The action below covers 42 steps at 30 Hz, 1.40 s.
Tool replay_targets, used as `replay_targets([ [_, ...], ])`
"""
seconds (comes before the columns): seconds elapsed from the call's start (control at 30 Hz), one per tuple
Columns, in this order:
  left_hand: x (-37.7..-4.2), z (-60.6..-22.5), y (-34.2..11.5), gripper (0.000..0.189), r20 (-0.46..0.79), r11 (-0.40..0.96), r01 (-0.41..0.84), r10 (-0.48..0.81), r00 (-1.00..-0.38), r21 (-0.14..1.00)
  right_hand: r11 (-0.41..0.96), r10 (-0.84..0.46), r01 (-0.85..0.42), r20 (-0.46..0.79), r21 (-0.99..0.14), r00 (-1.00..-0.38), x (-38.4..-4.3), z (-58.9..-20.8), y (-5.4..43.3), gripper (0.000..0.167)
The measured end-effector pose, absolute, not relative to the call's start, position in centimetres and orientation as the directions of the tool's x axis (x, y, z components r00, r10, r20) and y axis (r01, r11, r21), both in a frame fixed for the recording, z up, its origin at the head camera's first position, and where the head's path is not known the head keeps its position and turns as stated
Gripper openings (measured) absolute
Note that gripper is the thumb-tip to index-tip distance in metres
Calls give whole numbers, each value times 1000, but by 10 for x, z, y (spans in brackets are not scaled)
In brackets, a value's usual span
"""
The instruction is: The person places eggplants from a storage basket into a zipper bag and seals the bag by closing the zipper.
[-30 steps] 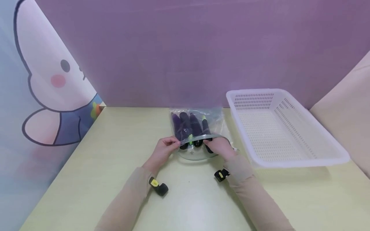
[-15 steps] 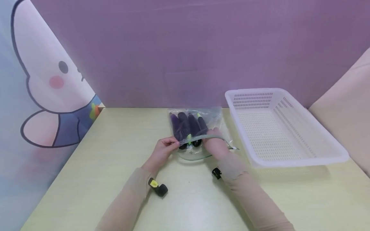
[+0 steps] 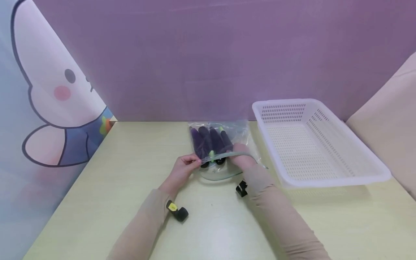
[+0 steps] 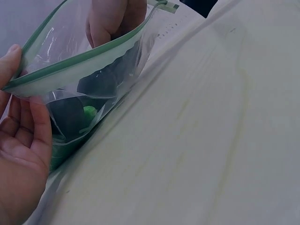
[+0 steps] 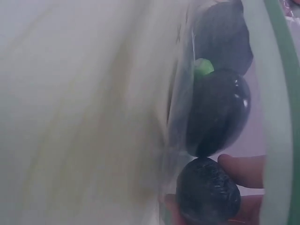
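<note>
A clear zip bag (image 3: 241, 131) with a green-edged mouth lies at the back of the table, holding several dark purple eggplants (image 3: 217, 141) side by side. My left hand (image 3: 185, 167) pinches the left end of the bag's mouth between thumb and fingers; the left wrist view shows the mouth held apart. Through that mouth reaches my right hand (image 3: 243, 159), well inside the bag. In the right wrist view its thumb and fingers lie round the blunt end of the rightmost eggplant (image 5: 207, 192). A neighbouring eggplant (image 5: 219, 112) lies right against it.
A white perforated plastic basket (image 3: 321, 151) stands to the right of the bag, with nothing in it. Behind the table (image 3: 201, 224) rises a purple backdrop (image 3: 195, 61), and a curtain with a cartoon character (image 3: 58, 90) hangs at the left.
My right hand has gone deeper into the bag, pushing the rightmost eggplant away and slightly left, up against the others. The left hand keeps its pinch on the bag's edge.
</note>
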<state>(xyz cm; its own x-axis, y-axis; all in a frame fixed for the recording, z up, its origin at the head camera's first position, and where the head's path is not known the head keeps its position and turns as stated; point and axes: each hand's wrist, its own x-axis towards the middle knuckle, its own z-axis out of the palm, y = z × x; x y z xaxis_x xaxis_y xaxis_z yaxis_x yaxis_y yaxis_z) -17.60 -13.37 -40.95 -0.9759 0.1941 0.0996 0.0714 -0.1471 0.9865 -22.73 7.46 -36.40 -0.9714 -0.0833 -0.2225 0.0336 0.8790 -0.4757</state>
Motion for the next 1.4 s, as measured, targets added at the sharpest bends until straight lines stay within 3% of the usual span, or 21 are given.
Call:
replay_targets([
  [0.43,-178,-412,-134,43,81,-147,52,200,-976,988,885,-78,32,-217,-464,-973,-229,-369,76,42],
  [0.73,-178,-415,-134,40,82,-126,56,205,-975,990,835,-66,62,-211,-546,-975,-232,-373,82,37],
  [1.17,-178,-411,-135,42,74,-167,39,211,-975,985,861,-44,81,-233,-503,-972,-234,-368,78,42],
  [1.4,-178,-411,-135,41,75,-134,49,196,-978,990,846,-44,101,-258,-523,-965,-239,-369,78,36],
])
